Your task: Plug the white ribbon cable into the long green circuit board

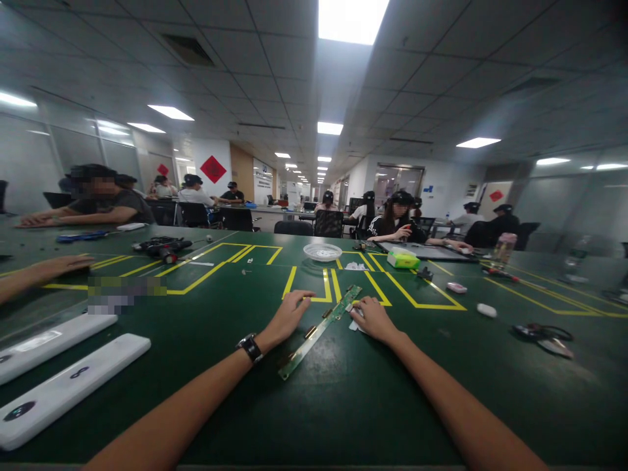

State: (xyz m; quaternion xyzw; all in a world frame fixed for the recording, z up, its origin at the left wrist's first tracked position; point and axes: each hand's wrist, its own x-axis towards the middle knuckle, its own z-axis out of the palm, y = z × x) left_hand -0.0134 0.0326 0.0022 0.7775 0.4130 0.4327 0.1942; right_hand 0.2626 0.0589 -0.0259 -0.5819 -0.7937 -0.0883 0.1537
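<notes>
A long, narrow green circuit board (321,332) lies slantwise on the green table between my two hands, its far end to the right. My left hand (288,318) rests beside its left edge, apart from it, fingers loosely stretched and a dark watch on the wrist. At the far right end of the board, the fingertips of my right hand (373,319) are closed on its edge. Small white scraps (357,326) show partly under that hand; what they are, I cannot tell.
Yellow tape marks the green table (314,418). A clear bowl (322,252) stands ahead, a green-yellow packet (403,260) right of it. Two long white cases (73,389) lie at left, near another person's hand (63,265). Cables (544,335) lie at right.
</notes>
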